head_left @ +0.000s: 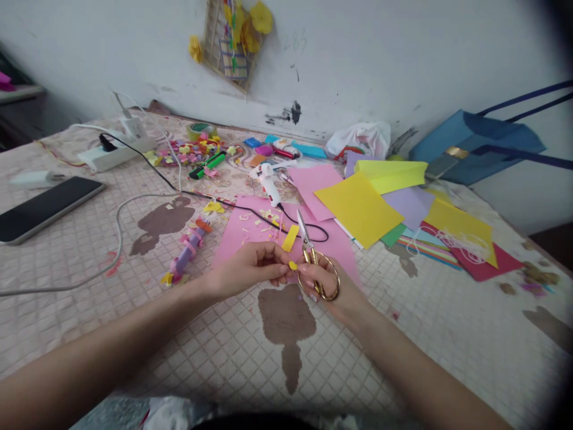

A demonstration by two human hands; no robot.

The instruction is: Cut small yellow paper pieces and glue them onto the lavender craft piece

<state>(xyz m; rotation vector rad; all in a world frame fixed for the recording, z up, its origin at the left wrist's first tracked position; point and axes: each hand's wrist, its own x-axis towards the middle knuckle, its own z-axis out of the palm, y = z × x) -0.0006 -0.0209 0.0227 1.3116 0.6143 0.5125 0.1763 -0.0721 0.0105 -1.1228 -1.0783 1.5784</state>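
Fingers of your left hand [250,266] pinch a small yellow paper strip [290,239] above the large pink paper sheet [242,230] on the bench [403,334]. Your right hand [326,286] grips gold-handled scissors [313,263], blades slightly parted just beside the strip.

Single head cam, looking forward and down.

I'm seeing one view only, from above the table [403,358], tilted toward the far wall [358,48]. It's close in: both forearms enter from the bottom edge, left hand [250,266] and right hand [333,292] near centre. Right corners are vignetted dark.
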